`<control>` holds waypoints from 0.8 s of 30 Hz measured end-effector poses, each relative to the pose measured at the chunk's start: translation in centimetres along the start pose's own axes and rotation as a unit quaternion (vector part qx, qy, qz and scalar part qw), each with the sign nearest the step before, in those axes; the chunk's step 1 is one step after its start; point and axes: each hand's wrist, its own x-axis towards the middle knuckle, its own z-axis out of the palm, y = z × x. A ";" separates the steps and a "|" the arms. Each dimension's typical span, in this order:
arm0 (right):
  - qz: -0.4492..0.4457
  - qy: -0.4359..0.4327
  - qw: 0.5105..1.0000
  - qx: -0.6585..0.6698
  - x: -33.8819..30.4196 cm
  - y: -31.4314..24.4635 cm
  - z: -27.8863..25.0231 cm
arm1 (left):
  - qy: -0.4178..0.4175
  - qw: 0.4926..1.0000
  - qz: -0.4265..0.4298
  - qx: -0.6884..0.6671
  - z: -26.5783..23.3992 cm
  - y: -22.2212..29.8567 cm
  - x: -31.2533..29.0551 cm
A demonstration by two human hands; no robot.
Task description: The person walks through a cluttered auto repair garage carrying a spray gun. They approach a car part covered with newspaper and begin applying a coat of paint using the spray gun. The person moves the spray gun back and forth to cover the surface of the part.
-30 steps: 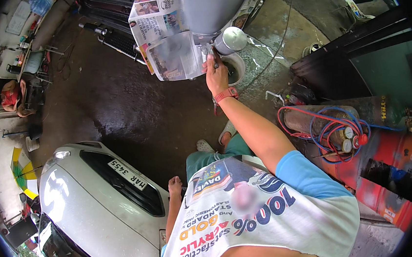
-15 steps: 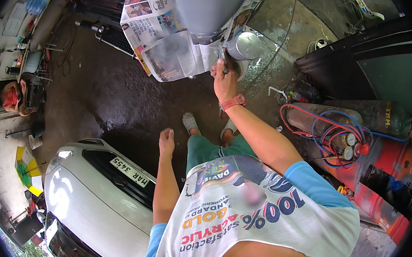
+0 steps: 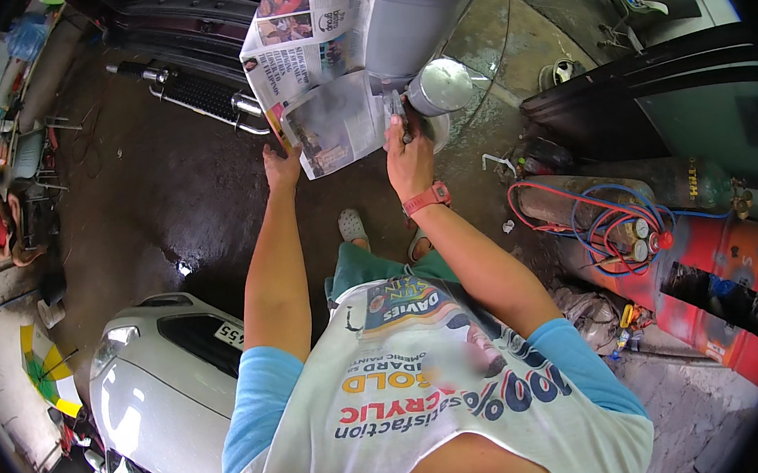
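My right hand (image 3: 411, 160), with a red watch on its wrist, is closed around the grip of a spray gun (image 3: 395, 109). A round silvery cup (image 3: 440, 87) is mounted on the gun. My left hand (image 3: 282, 167) is at the lower left edge of a newspaper sheet (image 3: 307, 81), and that edge runs between its thumb and fingers. The newspaper hangs beside a smooth grey painted panel (image 3: 432, 16), a darkened patch on its lower part. The gun's nozzle end is close to the newspaper, partly hidden by the hand.
A silver car (image 3: 165, 372) stands behind on the left. Gas cylinders (image 3: 583, 201) with red and blue hoses lie at the right, beside a red drum (image 3: 717, 288). A black step bar (image 3: 214, 98) lies ahead on the wet floor (image 3: 150, 193). Someone in red sits far left.
My left hand has swung forward from beside my thigh up to the newspaper's edge. The right hand still grips the spray gun. The view has shifted slightly.
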 end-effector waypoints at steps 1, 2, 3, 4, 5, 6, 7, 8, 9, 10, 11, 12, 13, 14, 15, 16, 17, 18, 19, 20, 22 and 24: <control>0.008 -0.005 1.000 -0.006 0.0 -0.9 0.6 | -0.006 1.000 0.011 0.023 0.0 -0.2 0.7; 0.009 -0.008 1.000 -0.016 0.1 -1.7 1.1 | -0.047 0.998 0.000 0.034 -0.1 -0.5 1.3; 0.016 -0.005 0.999 -0.029 0.0 -2.0 1.5 | -0.096 0.994 -0.008 0.048 -1.3 1.7 1.1; 0.014 -0.002 0.999 -0.035 0.0 -2.5 2.0 | -0.138 0.988 -0.018 0.064 -2.2 3.0 0.7; 0.009 -0.003 0.999 -0.041 0.0 -3.0 2.5 | -0.145 0.987 -0.025 0.056 -2.3 2.8 0.8; 0.005 0.000 0.999 -0.046 0.0 -3.5 3.0 | -0.154 0.986 -0.029 0.050 -2.5 3.1 0.9; -0.005 0.013 0.998 -0.060 0.0 -4.0 3.4 | -0.162 0.985 -0.033 0.044 -2.6 3.3 1.0; -0.014 0.025 0.997 -0.073 -0.1 -4.5 3.7 | -0.141 0.989 -0.018 0.044 -2.7 3.4 0.4; -0.025 0.038 0.995 -0.086 -0.1 -4.9 3.9 | -0.143 0.989 -0.011 0.044 -2.7 3.5 0.2; -0.024 0.039 0.994 -0.102 -0.1 -5.0 4.1 | -0.146 0.988 -0.004 0.045 -2.8 3.6 0.1; -0.023 0.039 0.992 -0.118 -0.1 -5.1 4.1 | -0.148 0.988 0.003 0.045 -2.8 3.7 0.0; -0.023 0.040 0.990 -0.135 -0.1 -5.2 4.1 | -0.123 0.991 0.021 0.054 -2.6 4.0 -0.3; -0.043 0.047 0.990 -0.130 -0.3 -5.2 4.1 | -0.129 0.990 0.027 0.047 -2.7 4.1 -0.4; -0.063 0.054 0.989 -0.124 -0.7 -5.2 4.1 | -0.134 0.990 0.033 0.039 -2.8 4.1 -0.4; -0.084 0.060 0.987 -0.119 -1.0 -5.2 4.1 | -0.138 0.989 0.038 0.030 -2.9 4.2 -0.5; -0.085 0.056 0.987 -0.124 -1.4 -5.6 4.1 | -0.141 0.989 0.042 0.032 -2.9 4.1 -0.4; -0.086 0.053 0.987 -0.128 -1.6 -6.1 4.1 | -0.143 0.988 0.046 0.035 -2.7 4.0 -0.3; -0.087 0.048 0.986 -0.132 -1.8 -6.6 4.0 | -0.145 0.988 0.050 0.038 -2.8 4.0 -0.3; -0.070 0.033 0.987 -0.138 -1.8 -7.1 4.0 | -0.137 0.988 0.055 0.035 -2.7 4.0 -0.3; -0.052 0.018 0.988 -0.143 -1.8 -7.7 3.9 | -0.130 0.989 0.060 0.032 -2.6 4.1 -0.4; -0.043 0.008 0.987 -0.156 -1.6 -8.5 4.0 | -0.124 0.990 0.065 0.026 -2.5 4.0 -0.5; -0.062 0.016 0.983 -0.173 -1.3 -9.2 3.9 | -0.126 0.990 0.065 0.017 -2.3 3.7 -0.5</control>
